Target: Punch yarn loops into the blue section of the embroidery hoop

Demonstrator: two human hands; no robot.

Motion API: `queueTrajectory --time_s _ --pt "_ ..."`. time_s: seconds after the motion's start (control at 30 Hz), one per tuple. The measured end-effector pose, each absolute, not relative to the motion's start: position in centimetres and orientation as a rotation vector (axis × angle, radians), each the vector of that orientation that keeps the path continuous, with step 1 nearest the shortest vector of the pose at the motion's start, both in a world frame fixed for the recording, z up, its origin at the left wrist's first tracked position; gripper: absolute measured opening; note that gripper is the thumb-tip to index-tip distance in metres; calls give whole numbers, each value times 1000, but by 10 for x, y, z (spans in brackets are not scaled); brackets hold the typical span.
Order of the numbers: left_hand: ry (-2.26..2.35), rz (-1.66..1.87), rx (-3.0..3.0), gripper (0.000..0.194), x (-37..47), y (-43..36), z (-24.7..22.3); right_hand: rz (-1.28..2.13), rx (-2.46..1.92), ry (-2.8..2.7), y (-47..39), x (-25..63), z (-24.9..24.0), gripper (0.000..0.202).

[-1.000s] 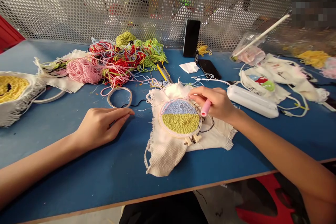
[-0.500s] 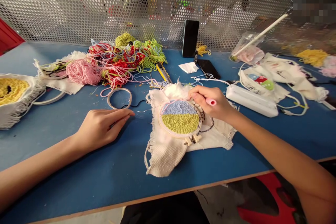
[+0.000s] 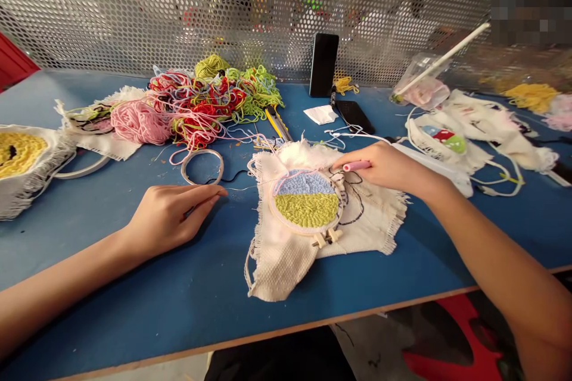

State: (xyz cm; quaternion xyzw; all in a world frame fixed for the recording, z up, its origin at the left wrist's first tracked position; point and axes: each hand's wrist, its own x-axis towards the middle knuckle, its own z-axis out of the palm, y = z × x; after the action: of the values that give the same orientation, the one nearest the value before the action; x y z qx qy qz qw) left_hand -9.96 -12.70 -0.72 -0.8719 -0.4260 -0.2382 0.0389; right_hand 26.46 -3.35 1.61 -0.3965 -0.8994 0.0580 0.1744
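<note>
My left hand [image 3: 176,214] rests on the blue table, thumb and fingertips pinched on a thin pale strand [image 3: 241,189]. That strand runs right toward the embroidery hoop [image 3: 308,229], where a pink thread crosses the stitching. Right of the hoop's upper edge, my right hand [image 3: 386,169] is closed around a pink punch needle [image 3: 357,165]; its hollow handle end shows, while its tip is hard to make out. Light-blue loops fill the hoop's upper half and olive-green loops its lower half. Cream fringed cloth [image 3: 286,274] spreads around it, with dark drawn lines at right.
A wooden ring [image 3: 183,168] lies beyond my left hand. Behind are tangled yarn [image 3: 210,101], a yellow cutter [image 3: 279,124], an upright phone [image 3: 324,65] and a dark flat device [image 3: 355,116]. A white power strip [image 3: 460,181] and another stitched cloth [image 3: 447,140] lie right. Perforated metal [image 3: 277,12] stands behind.
My right hand has moved right, away from the hoop's top, with the punch needle tilted differently. More drawn lines on the cloth show. My left hand stays almost in place.
</note>
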Motion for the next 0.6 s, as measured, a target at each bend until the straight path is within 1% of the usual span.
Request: queueTrajectory --time_s 0.1,0.23,0.3,0.4,0.5,0.6 --pt "-1294 -750 -2676 24 -100 -127 -6 184 -1176 -2546 -40 259 30 38" --pt "-1284 -762 -2671 23 -100 -127 -6 88 -1033 -2480 -53 248 40 35" --pt "-1287 -760 -2671 23 -101 -128 -6 25 -997 -2457 -59 243 39 32" --pt "-1290 -747 -2675 24 -101 -128 -6 -14 -946 -2469 -65 235 32 23" --pt "-1288 -739 -2676 24 -100 -128 -6 -52 -870 -2518 -65 230 23 22" --pt "-1292 -731 -2673 25 -100 -127 -5 -112 -839 -2533 -62 228 18 16"
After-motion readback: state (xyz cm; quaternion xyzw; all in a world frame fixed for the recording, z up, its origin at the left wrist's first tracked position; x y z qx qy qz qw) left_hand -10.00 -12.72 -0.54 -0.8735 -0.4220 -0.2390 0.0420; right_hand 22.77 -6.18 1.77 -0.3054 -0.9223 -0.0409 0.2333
